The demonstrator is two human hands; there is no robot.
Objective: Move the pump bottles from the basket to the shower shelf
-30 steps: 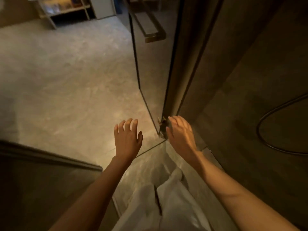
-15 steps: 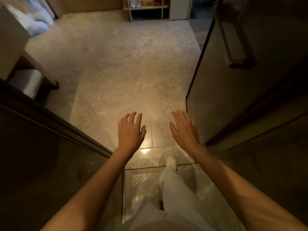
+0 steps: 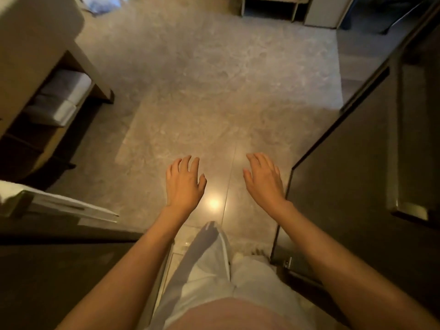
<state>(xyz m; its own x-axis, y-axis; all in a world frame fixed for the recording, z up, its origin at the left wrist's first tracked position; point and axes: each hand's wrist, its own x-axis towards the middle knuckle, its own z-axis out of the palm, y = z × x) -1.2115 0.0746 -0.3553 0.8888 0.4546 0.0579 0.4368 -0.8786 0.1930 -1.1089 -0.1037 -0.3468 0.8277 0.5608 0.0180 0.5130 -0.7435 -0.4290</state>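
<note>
No pump bottle, basket or shower shelf shows in this view. My left hand (image 3: 183, 183) is held out palm down over the tiled floor, fingers spread and holding nothing. My right hand (image 3: 263, 179) hovers beside it at the same height, also spread and holding nothing, close to the edge of the glass shower door (image 3: 345, 177). Below the hands are my legs in white trousers (image 3: 209, 265), one foot stepping forward.
Grey marble floor tiles (image 3: 214, 91) stretch ahead. A wooden vanity with folded towels (image 3: 59, 98) on its lower shelf stands at the left. A dark glass panel (image 3: 59, 270) fills the lower left. A light shelf unit (image 3: 271, 5) stands at the far end.
The view has swung from the shower wall and door hinge out toward the bathroom floor. Both hands stayed open and empty, and I have stepped forward through the doorway.
</note>
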